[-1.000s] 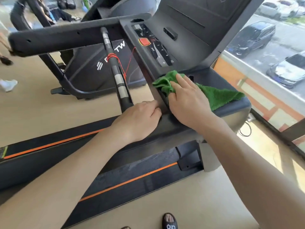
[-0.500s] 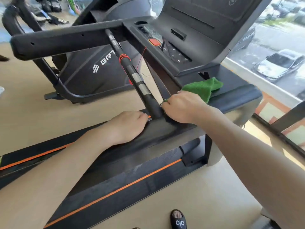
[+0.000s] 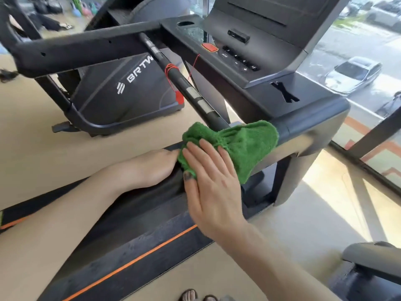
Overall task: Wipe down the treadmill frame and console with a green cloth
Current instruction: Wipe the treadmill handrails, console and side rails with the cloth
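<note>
Two hands are down on the near handrail in the middle of the frame. My right hand [image 3: 211, 183] lies flat, fingers [image 3: 207, 149] stretched out and slightly spread, pressing the green cloth [image 3: 245, 144] against the rail rather than pinching it; the thumb is tucked against the cloth's lower left edge. The cloth is bunched and draped over the handrail [image 3: 308, 135] right where the slim sensor bar [image 3: 186, 88] meets it, its far edge hanging over the rail's side. My left hand [image 3: 152, 168] rests just beside it on the same padded rail, touching the cloth's left edge; its fingers curl forward and their tips are hidden, so I cannot tell how tightly they close, but they hold nothing I can see.

I judge the step in hand to be the frame wipe, at the joint between bar and rail. The console [image 3: 238, 55], with its red stop button [image 3: 209, 47] and row of keys in the upper centre, shows no cloth on it, so that part likely remains.

Next I would keep the palm loaded and slide the cloth along the rail toward the right end, or wrap it round the bar and draw it up toward the console, avoiding the red cord [image 3: 170, 69] looped there.
</note>
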The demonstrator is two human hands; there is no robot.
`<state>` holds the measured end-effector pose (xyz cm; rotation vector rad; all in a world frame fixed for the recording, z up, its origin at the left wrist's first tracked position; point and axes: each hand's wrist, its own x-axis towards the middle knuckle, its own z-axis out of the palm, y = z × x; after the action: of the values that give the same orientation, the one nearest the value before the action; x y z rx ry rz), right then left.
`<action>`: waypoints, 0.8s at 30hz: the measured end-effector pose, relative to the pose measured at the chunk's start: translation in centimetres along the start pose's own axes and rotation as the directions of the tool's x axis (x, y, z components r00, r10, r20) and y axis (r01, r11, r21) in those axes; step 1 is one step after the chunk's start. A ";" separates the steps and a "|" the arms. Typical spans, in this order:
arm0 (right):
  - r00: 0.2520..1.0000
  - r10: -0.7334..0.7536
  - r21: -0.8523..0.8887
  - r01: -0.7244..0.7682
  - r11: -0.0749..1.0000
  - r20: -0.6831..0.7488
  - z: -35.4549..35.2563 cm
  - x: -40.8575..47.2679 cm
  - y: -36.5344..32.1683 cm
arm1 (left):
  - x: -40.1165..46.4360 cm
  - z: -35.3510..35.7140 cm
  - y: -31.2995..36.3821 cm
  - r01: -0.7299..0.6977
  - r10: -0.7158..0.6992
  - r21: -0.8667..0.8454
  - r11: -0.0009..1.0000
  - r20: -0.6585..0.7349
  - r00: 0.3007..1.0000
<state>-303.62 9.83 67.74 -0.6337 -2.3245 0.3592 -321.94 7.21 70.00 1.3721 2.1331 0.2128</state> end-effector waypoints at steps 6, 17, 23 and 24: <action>0.975 0.058 -0.199 -0.015 0.980 0.212 -4.5 6.6 7.1 | -2.6 -0.3 2.1 0.108 -0.125 -0.147 0.983 -0.112 0.986; 0.953 -0.189 -0.208 0.240 0.948 0.237 2.1 6.9 -4.1 | -7.7 -2.0 -7.1 0.361 -0.363 -0.258 0.896 0.045 0.931; 0.910 -0.073 -0.268 0.196 0.943 0.408 1.7 5.7 -6.0 | -10.5 -2.3 -8.4 0.374 -0.357 -0.290 0.881 0.112 0.927; 0.903 -0.003 -0.331 0.161 0.930 0.430 1.2 6.1 -5.0 | -11.0 -2.4 -8.6 0.328 -0.311 -0.241 0.913 0.107 0.944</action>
<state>-310.00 8.78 72.33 -0.6764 -2.8649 0.0210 -326.69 -5.86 72.55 0.8569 2.1504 0.2951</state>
